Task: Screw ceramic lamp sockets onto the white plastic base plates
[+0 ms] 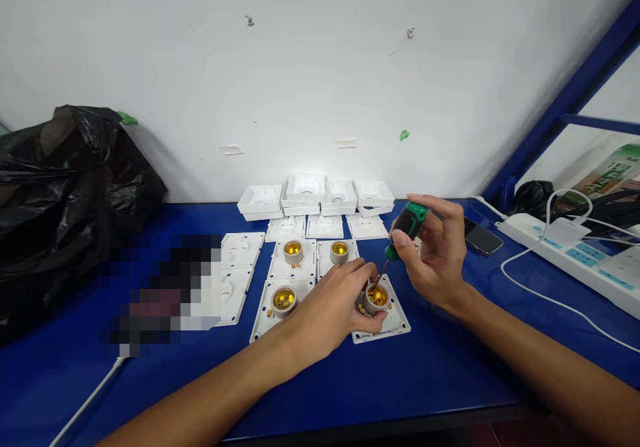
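My left hand (pixel 333 304) grips a grey lamp socket with a brass inside (pixel 377 296), which sits on a white square plate (pixel 395 324) on the blue table. My right hand (pixel 433 250) holds a green-handled screwdriver (pixel 407 227) tilted down, its tip at the socket's rim. Three more sockets on white plates, one at the near left (pixel 284 298) and two behind it (pixel 293 251) (pixel 339 250), lie just left of my hands.
White box covers (pixel 305 194) are stacked by the wall, with flat plates (pixel 240 250) in front. A black plastic bag (pixel 60 200) fills the left. A phone (pixel 481 237), a power strip (pixel 575 254) and white cables (pixel 540 294) lie right.
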`<state>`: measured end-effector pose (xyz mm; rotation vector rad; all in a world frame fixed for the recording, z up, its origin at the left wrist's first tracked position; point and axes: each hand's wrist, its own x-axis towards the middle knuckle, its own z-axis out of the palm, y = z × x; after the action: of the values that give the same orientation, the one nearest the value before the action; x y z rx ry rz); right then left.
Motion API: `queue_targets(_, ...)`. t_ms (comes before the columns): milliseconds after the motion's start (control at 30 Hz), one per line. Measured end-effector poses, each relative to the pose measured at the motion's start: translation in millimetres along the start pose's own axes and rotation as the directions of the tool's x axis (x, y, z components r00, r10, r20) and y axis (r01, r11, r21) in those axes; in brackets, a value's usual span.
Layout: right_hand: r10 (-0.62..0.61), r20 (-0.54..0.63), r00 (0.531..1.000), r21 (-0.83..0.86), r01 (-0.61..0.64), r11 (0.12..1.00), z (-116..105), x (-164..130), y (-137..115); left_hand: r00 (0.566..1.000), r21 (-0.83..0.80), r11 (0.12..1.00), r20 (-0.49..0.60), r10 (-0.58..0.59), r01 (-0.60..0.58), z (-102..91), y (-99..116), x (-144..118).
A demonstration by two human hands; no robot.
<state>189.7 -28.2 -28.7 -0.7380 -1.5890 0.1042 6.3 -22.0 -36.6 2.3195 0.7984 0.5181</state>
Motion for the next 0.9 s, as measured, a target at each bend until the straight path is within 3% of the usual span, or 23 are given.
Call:
queue_targets(367, -0.005, 0.074, 0.997, -0.048, 0.008, 0.999, -1.9, -1.2, -1.3, 1.0, -0.024, 1.0, 0.002, 0.013, -0.013, -1.0, -0.1, 0.7)
queue_targets(667, -0.113, 0.093, 0.989, -0.121, 0.124, 0.985, -5.3, 0.1, -3.9, 0.999, -0.048, 0.999, 0.033, -0.012, 0.013, -3.7, 2.3, 1.4)
queue_targets(800, -0.081, 0.167, 0.983, -0.109, 0.1, 0.989, -5.6, 0.3, -6.2, 0.999, -0.06, 0.998, 0.037, 0.002, 0.0, -3.9, 3.0, 1.1)
queue_targets(900, -0.081, 0.134, 0.988, -0.152, 0.101, 0.983, -5.0, 0.0, -6.4, 0.999, -0.065, 0.998, 0.034, -0.005, 0.007, -3.3, 2.3, 0.8)
